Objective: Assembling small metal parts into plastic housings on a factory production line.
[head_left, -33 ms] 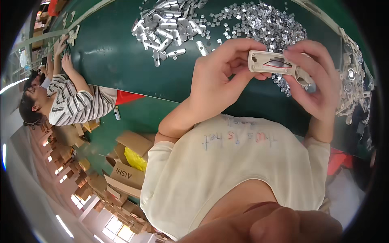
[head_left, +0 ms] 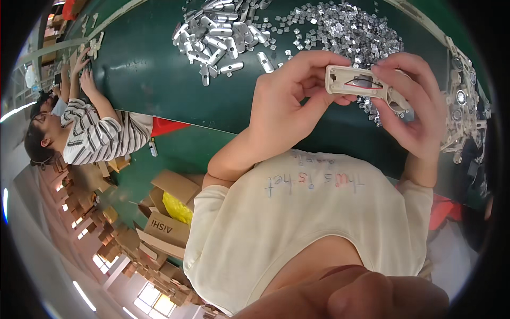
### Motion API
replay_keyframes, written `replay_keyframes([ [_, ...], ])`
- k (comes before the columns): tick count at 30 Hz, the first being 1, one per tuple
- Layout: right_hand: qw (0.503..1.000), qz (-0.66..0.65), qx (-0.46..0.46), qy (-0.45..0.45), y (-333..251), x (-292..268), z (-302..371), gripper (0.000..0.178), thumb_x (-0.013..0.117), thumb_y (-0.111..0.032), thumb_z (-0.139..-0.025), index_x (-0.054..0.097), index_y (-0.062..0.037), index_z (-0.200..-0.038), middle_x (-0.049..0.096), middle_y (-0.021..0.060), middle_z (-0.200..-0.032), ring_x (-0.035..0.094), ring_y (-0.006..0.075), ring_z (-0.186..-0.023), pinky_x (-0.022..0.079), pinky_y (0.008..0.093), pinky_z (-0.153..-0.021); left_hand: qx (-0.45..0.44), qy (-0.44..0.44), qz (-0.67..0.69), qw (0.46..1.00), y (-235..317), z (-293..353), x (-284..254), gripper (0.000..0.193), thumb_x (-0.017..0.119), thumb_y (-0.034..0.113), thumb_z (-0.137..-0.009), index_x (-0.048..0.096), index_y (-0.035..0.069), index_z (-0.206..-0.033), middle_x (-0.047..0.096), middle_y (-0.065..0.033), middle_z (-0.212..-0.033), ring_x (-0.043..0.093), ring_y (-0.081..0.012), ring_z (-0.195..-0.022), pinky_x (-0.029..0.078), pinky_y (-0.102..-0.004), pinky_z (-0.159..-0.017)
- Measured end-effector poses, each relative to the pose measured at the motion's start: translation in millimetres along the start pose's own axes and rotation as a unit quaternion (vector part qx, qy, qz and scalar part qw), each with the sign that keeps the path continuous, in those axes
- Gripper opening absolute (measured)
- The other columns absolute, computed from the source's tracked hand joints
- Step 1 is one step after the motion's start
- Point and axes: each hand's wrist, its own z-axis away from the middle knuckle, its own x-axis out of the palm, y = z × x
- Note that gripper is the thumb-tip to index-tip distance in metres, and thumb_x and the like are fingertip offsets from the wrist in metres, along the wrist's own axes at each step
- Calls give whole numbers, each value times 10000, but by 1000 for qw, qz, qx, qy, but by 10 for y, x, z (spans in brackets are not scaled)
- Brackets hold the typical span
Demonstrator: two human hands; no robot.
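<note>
A cream plastic housing, long with a rounded end, is held level in front of my chest, its hollow side facing up. Inside it lie a red wire, a black wire and a greyish silver piece. My left hand pinches the housing's squared end between thumb and fingers. At the rounded end, my right hand grips with the thumb below and fingers above, covering part of it. Beyond the hands, a heap of small silver square pieces spreads over the green table.
Oblong silver metal plates lie piled at the far left of my hands. More cream plastic parts crowd the right side. On the left, a person in a striped top works at the table. An opened cardboard box with yellow plastic stands below.
Both hands and the housing keep their place. The silver piece inside the housing catches the light a little differently.
</note>
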Motion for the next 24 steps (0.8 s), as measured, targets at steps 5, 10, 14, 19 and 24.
replay_keyframes([
  [5,1000,14,12,-23,15,4,49,367,660,47,-622,605,20,-984,541,142,-967,554,236,-817,461,292,-679,-3,-4,6,1000,-32,24,-12,293,539,-87,-812,486,-84,-1100,604,-173,-955,629,-224,-832,532,-301,-740],
  [10,996,38,52,-58,-4,-16,38,361,657,42,-633,592,16,-987,545,132,-977,557,240,-854,451,285,-721,7,-1,-5,1000,-56,21,-25,297,547,-90,-804,494,-81,-1096,609,-171,-949,632,-208,-796,531,-283,-714],
  [14,999,0,34,-33,29,161,18,330,698,2,-628,593,-7,-940,515,90,-914,534,201,-751,440,258,-670,-34,24,44,998,-168,-18,-50,233,528,-86,-815,509,-66,-1047,611,-155,-933,624,-173,-787,525,-261,-689],
  [19,941,-188,281,-4,88,401,169,294,708,-52,-705,539,-24,-944,558,46,-865,549,108,-748,443,232,-643,40,86,16,995,-380,-22,5,136,548,-41,-821,511,-32,-952,618,-98,-846,625,-119,-759,509,-217,-678],
  [24,991,-18,115,60,210,676,207,251,709,-6,-677,550,-23,-871,564,100,-832,574,203,-719,455,268,-621,140,179,-174,958,-694,-13,-74,138,578,-41,-762,530,22,-875,557,-92,-825,593,-203,-698,481,-273,-589],
])
